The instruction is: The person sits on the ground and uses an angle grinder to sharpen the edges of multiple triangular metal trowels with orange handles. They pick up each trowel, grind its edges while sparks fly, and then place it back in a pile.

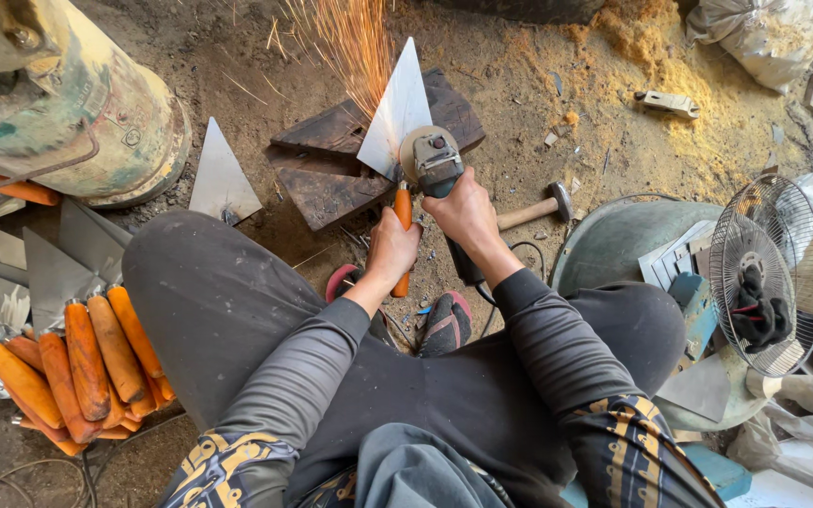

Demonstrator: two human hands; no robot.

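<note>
I sit on the ground and look down past my knees. My left hand (392,249) grips the orange handle (404,209) of a trowel whose triangular steel blade (395,111) rests on a dark wooden block (331,183). My right hand (465,214) holds the body of an angle grinder (433,160) against the blade's lower edge. Orange sparks (350,47) fly up and away from the disc. The grinder's black cable (491,301) runs down between my feet.
A pile of finished orange-handled trowels (82,362) lies at my left knee. One loose blade (221,179) stands by a green drum (96,113). A hammer (538,209), a metal basin (613,245) and a small wire fan (769,273) are at the right. Sawdust (651,56) covers the far ground.
</note>
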